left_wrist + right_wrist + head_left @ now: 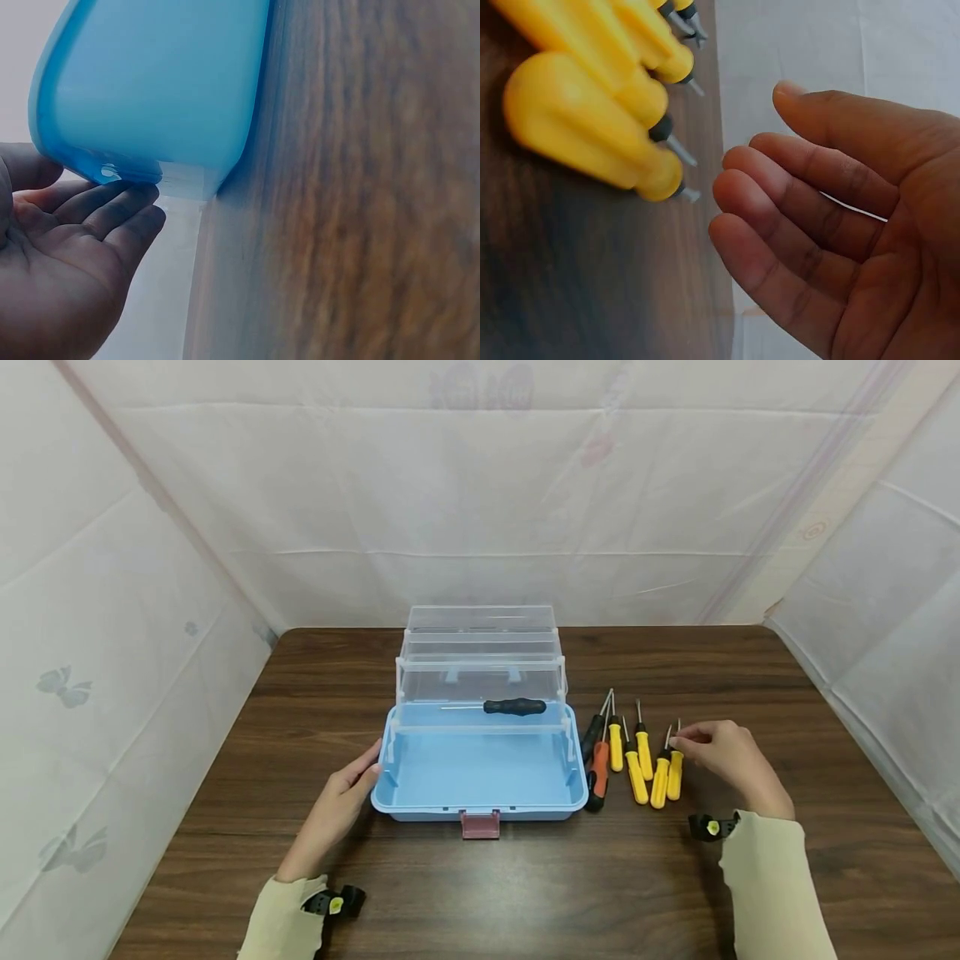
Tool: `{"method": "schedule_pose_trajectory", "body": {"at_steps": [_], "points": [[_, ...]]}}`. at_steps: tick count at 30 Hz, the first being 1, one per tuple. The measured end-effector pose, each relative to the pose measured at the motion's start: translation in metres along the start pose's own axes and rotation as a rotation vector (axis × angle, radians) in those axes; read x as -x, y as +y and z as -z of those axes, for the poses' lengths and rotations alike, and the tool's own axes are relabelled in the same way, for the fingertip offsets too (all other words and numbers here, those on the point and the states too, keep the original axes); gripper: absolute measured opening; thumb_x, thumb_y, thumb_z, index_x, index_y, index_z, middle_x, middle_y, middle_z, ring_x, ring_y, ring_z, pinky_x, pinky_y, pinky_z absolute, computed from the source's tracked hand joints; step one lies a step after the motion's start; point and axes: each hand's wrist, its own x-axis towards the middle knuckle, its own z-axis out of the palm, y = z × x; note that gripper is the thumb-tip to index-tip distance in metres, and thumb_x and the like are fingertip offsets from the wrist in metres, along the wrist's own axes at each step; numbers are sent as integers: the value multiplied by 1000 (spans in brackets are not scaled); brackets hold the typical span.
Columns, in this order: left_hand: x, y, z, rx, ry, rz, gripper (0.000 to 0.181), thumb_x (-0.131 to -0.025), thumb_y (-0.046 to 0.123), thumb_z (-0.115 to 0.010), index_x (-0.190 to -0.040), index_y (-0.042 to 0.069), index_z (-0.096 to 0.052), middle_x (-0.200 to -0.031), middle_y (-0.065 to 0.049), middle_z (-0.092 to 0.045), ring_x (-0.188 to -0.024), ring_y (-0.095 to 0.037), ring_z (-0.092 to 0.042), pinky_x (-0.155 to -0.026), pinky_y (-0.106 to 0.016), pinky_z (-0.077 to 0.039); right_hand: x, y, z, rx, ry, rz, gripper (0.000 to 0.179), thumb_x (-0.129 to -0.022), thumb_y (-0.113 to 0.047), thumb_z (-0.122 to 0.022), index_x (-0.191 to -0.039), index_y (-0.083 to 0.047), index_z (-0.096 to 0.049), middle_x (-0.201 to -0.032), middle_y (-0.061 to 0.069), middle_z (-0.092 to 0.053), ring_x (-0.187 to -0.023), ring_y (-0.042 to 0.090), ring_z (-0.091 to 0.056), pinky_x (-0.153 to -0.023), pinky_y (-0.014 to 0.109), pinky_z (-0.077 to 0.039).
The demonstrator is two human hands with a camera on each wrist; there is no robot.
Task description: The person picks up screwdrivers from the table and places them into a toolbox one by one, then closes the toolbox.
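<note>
A light blue plastic toolbox (pixel 480 777) stands open, its clear trays (pixel 480 647) raised behind. My left hand (pixel 345 793) holds its left end, thumb at the rim and fingers against the outer wall; the left wrist view shows this wall (pixel 165 90) close up. A black-handled screwdriver (pixel 514 706) lies crosswise in the lowest tray. On the right, my right hand (pixel 727 758) hovers by the shaft end of the outermost yellow screwdriver (pixel 675 777). Its fingers (pixel 757 195) are loosely extended and apart from the screwdriver tips in the right wrist view. Another yellow screwdriver (pixel 660 783) lies alongside.
Between the toolbox and my right hand lie more yellow screwdrivers (pixel 635 777), an orange one (pixel 601 768) and black-handled ones (pixel 592 739). A pink latch (pixel 480 825) hangs at the box front. The brown wooden table (pixel 315 693) is bordered by pale sheeting (pixel 480 510).
</note>
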Motion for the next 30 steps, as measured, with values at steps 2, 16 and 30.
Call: {"method": "schedule_pose_trajectory", "body": {"at_steps": [2,16,30], "points": [[0,0,0,-1,0,2,53,-105,29,-37,-150,3,-29,-156,-18,-27,-144,-37,-25,-114,-53,-25,1,4,-2,-7,-5,-21,50,-95,-40,-58,-119,3,-64,-110,22,-66,-84,22,-63,-69,36,-53],[2,3,2,14,-7,5,53,-105,31,-37,-151,5,-29,-157,-16,-27,-145,-34,-24,-115,-53,-25,3,17,-11,-112,-67,-136,55,-97,-36,-56,-124,11,-56,-114,28,-62,-87,23,-67,-73,38,-59],[1,4,1,23,-8,10,52,-105,30,-37,-151,5,-29,-157,-16,-27,-145,-35,-24,-115,-53,-25,5,19,-15,-105,-68,-168,60,-92,-44,-61,-117,11,-58,-106,25,-63,-80,22,-66,-71,39,-58]]}}
